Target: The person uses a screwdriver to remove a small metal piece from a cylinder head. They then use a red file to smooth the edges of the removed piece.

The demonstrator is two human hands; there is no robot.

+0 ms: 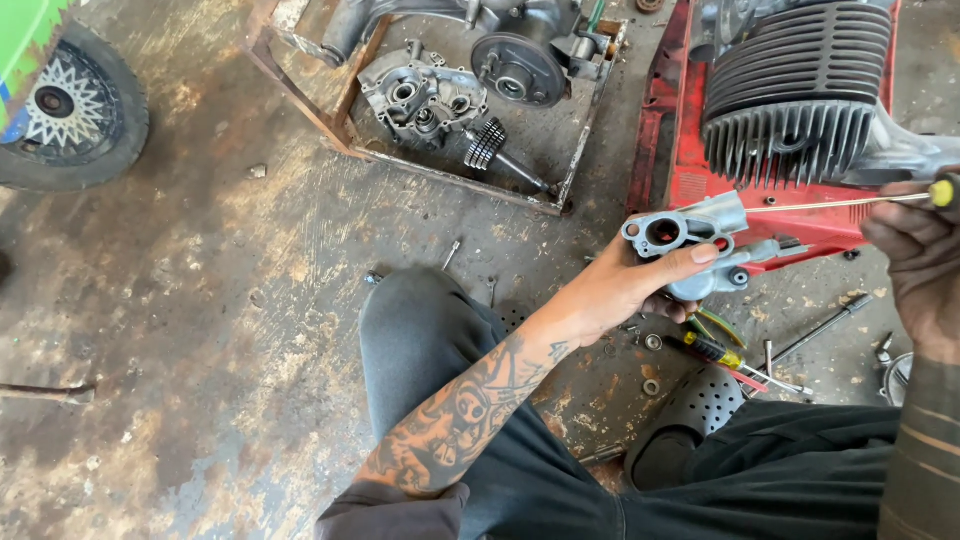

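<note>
Head view: left hand (625,290) closed around grey carburettor (700,245) just below finned engine cylinder (795,95), right hand (920,255) gripping yellow-handled screwdriver (850,203) pointed at it; likely slip of thin tip off oily metal towards thumb.
</note>
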